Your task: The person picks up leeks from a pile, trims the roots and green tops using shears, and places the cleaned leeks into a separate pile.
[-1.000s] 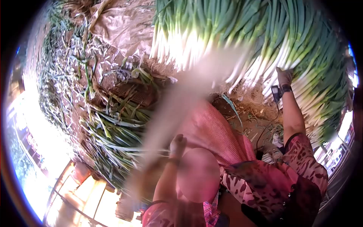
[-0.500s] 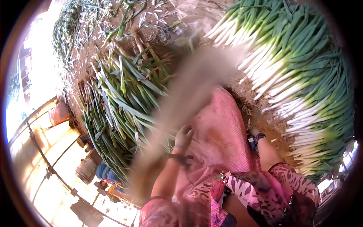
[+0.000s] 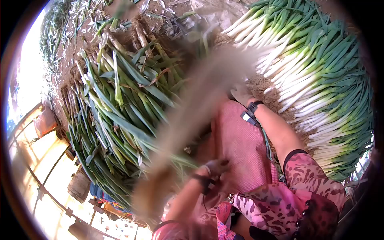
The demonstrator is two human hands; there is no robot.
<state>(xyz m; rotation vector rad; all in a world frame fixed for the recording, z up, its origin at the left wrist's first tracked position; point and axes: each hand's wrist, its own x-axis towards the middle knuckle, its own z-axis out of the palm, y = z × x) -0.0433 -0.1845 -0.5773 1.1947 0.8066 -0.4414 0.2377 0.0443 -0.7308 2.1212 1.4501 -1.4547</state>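
Over my lap lies a pink woven cloth (image 3: 244, 148). My left hand (image 3: 218, 167), gloved and with a dark band at the wrist, hovers low over the cloth's left side; its fingers are smeared by motion. At the cloth's far edge is my right hand (image 3: 242, 96), also gloved, close to the root ends of the white-stemmed leeks. Its fingers point down and are partly hidden behind a blurred streak across the view. A heap of untrimmed leeks (image 3: 124, 108) with brownish roots lies to my left. Cleaned leeks (image 3: 304, 84) are laid in a curved row on my right.
Leaf scraps and peelings (image 3: 86, 24) cover the soil at the far left. Pale plastic sheeting (image 3: 216, 14) lies at the back. Left of the heap are a metal rail (image 3: 44, 188), an orange-white bag (image 3: 45, 122) and a brown container (image 3: 79, 187).
My right hand has moved forward from beside my leg to the cloth's far edge. My left hand has come back and right over my lap. The view has shifted slightly.
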